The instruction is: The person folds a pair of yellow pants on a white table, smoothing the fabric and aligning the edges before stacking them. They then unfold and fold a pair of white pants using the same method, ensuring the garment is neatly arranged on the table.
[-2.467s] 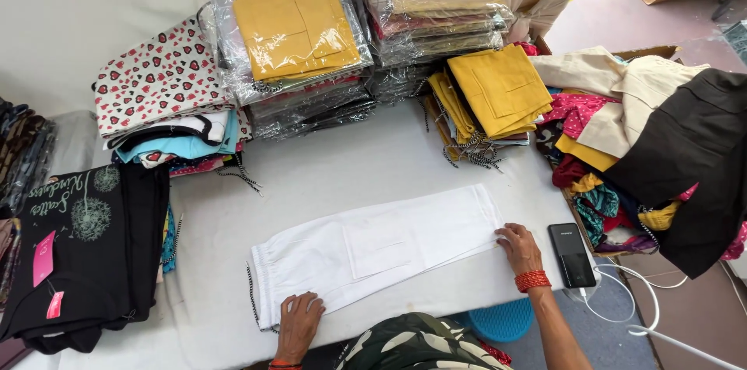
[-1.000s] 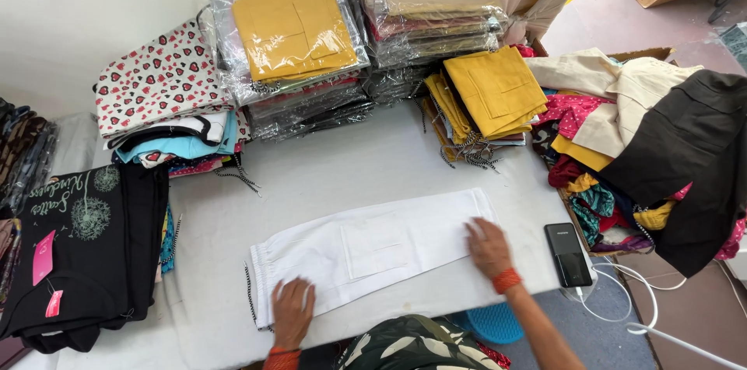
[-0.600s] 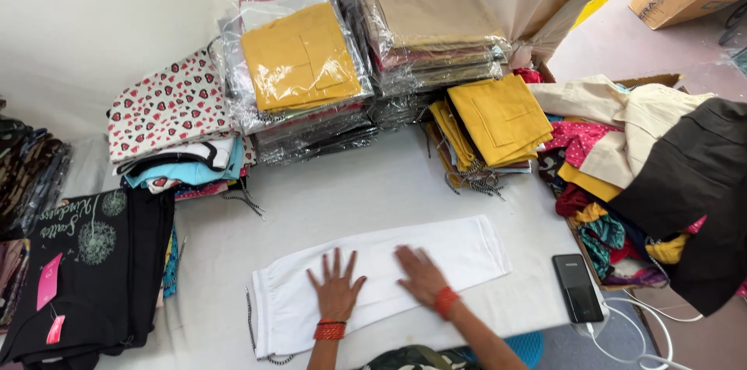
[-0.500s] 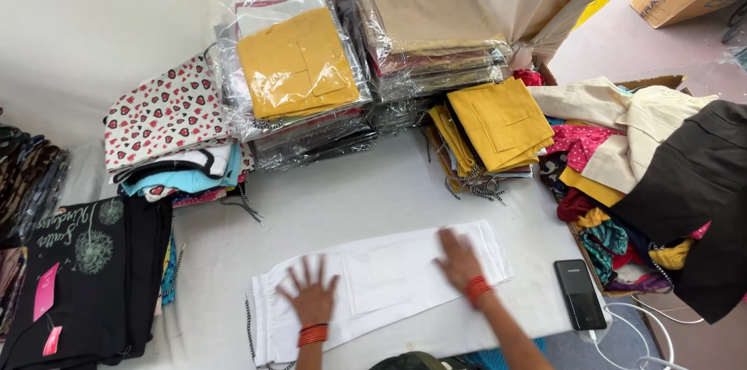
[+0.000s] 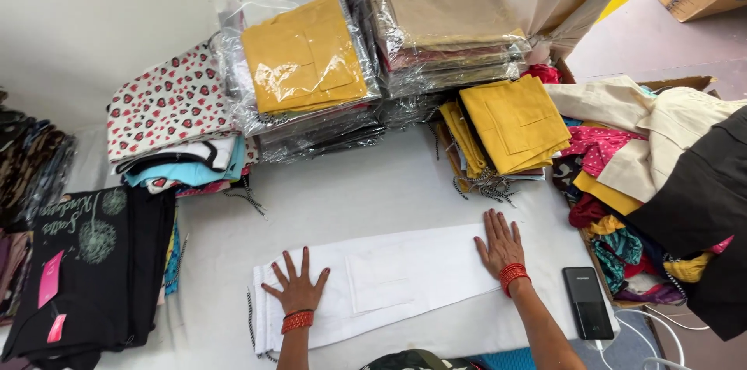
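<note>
A folded white garment point(image 5: 389, 280) lies flat across the near part of the white table point(image 5: 350, 191). My left hand point(image 5: 297, 288) rests palm down with fingers spread on its left end. My right hand point(image 5: 501, 241) presses flat on its right end, fingers apart. Both wrists wear red bangles. Neither hand grips anything.
Plastic-wrapped folded clothes, mustard point(image 5: 303, 55) and beige point(image 5: 440, 4), are stacked at the back. A heart-print pile point(image 5: 167, 101) and black garments point(image 5: 93, 261) lie left. Loose mustard clothes point(image 5: 513, 121) and a mixed heap point(image 5: 661, 175) sit right. A black phone point(image 5: 587, 301) lies by my right hand.
My hands swept across the white garment: from its ends to the middle, then apart again. Now they are spread out at the left and right ends.
</note>
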